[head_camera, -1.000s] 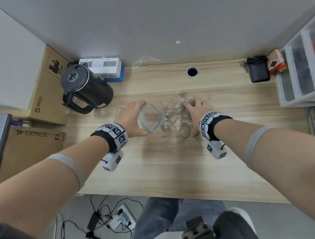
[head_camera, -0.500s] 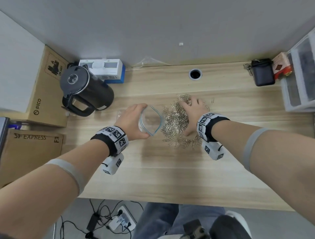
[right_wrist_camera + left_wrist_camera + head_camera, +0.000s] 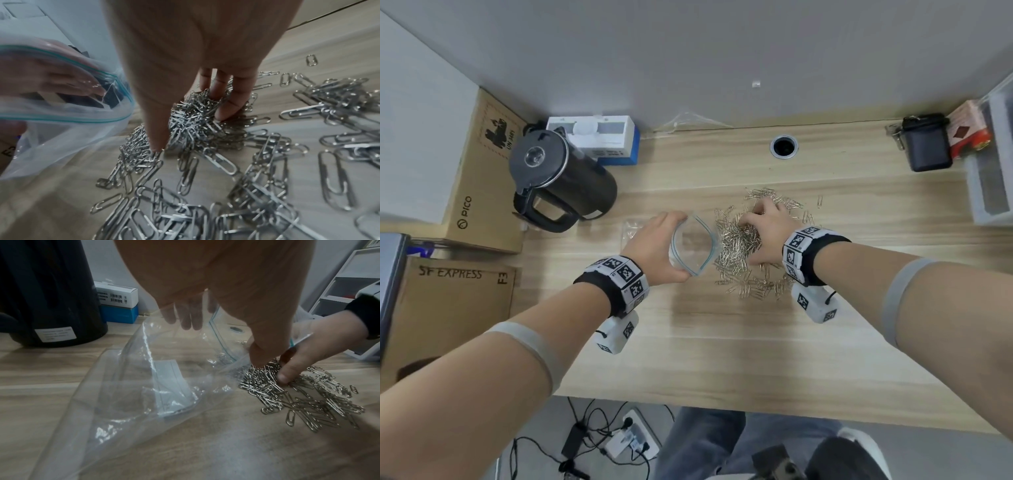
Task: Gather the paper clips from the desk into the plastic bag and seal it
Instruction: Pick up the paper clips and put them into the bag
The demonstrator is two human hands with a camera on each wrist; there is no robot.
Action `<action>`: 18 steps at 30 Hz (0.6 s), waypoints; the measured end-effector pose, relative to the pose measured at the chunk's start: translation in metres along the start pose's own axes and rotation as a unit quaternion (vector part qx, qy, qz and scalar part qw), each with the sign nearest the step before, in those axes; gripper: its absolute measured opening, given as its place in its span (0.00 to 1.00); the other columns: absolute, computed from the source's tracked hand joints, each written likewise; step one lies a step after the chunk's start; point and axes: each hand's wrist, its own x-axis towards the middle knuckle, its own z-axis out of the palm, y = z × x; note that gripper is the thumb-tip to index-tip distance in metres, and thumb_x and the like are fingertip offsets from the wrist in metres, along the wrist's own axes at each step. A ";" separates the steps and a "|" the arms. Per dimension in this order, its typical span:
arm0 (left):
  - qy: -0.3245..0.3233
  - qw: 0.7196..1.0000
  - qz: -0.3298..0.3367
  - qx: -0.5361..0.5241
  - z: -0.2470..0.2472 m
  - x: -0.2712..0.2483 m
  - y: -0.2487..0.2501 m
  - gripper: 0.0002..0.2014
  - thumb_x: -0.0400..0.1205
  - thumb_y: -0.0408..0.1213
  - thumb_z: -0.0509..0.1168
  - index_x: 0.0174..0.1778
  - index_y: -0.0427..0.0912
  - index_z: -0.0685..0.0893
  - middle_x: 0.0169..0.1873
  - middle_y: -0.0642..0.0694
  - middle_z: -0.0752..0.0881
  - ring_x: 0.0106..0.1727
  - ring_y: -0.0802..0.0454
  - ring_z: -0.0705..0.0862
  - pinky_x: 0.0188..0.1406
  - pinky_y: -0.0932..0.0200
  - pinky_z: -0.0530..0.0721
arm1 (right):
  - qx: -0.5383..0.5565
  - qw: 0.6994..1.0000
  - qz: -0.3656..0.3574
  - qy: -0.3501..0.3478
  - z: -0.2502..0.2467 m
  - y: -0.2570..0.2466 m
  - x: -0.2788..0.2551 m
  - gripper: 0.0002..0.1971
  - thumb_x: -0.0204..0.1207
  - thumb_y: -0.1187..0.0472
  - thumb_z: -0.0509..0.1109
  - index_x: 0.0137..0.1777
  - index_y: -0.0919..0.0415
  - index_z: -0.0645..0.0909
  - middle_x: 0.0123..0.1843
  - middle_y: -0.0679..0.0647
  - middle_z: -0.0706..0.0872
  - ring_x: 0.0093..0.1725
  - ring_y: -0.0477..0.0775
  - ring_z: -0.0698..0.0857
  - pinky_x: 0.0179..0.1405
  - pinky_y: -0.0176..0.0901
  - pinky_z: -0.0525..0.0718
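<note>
Only in the right wrist view is a clump of paper clips [image 3: 197, 113] seen pinched between the right hand's [image 3: 765, 236] curled fingers [image 3: 230, 104] and thumb. The plastic bag [image 3: 693, 245], just left of the pile on the surface [image 3: 722, 342], is gripped at its mouth by the left hand [image 3: 654, 248].

left hand [image 3: 654, 245] holding open plastic bag [image 3: 693, 245], right hand [image 3: 767, 233] on paper clips [image 3: 739, 270], wooden desk [image 3: 722, 342]
</note>
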 end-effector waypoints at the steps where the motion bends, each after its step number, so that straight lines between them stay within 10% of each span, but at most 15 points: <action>1: 0.001 1.000 -0.004 -0.006 0.000 0.000 0.001 0.54 0.60 0.53 0.83 0.80 0.42 0.66 0.74 0.45 0.75 0.76 0.46 0.74 0.75 0.56 0.71 | 0.005 1.000 0.002 0.004 0.001 -0.001 -0.001 0.46 0.53 0.37 0.84 0.73 0.37 0.71 0.69 0.52 0.65 0.69 0.60 0.67 0.62 0.59 0.81; 7: 0.001 0.999 -0.034 -0.010 0.006 -0.007 0.004 0.55 0.61 0.53 0.83 0.81 0.42 0.63 0.74 0.45 0.77 0.74 0.45 0.77 0.72 0.50 0.77 | -0.047 0.999 -0.003 0.001 0.010 -0.015 -0.003 0.56 0.53 0.31 0.82 0.82 0.38 0.60 0.78 0.58 0.59 0.75 0.67 0.63 0.72 0.63 0.74; 18: -0.002 0.998 -0.051 -0.026 0.009 -0.019 0.011 0.57 0.60 0.53 0.83 0.82 0.42 0.61 0.76 0.44 0.75 0.76 0.45 0.75 0.74 0.49 0.77 | 0.041 0.999 0.009 0.025 0.021 -0.014 -0.008 0.12 0.74 0.68 0.73 0.52 0.52 0.85 0.67 0.53 0.71 0.71 0.60 0.68 0.73 0.54 0.72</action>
